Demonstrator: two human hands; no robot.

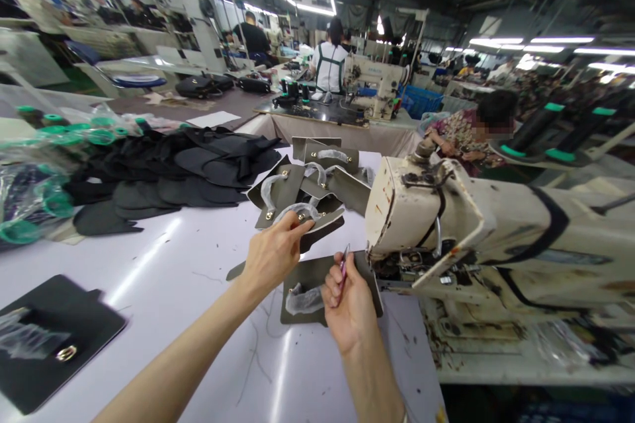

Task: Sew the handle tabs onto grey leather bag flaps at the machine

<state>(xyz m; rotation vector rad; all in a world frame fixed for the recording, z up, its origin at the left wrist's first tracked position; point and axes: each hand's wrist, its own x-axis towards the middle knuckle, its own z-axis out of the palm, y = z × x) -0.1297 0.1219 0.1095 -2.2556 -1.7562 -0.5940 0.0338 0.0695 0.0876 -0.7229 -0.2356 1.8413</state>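
My left hand point(274, 248) reaches to the near edge of a pile of olive-grey panels point(288, 193) with plastic-wrapped handles and gold fittings. Its fingers are bent together at a wrapped handle point(303, 211); whether they grip it is hard to see. My right hand point(347, 301) is closed around small pink snips point(343, 264), tip upward. Beneath and beside it lies another olive-grey panel point(317, 271) with a wrapped handle point(303, 301), partly hidden by the hand.
A sewing machine point(496, 218) stands at the right. Black cut pieces point(198, 172) are heaped at the back left, near green-ended thread spools point(24, 231). A dark panel point(59, 330) lies at the front left of the white table point(198, 304). A person point(456, 132) sits beyond the machine.
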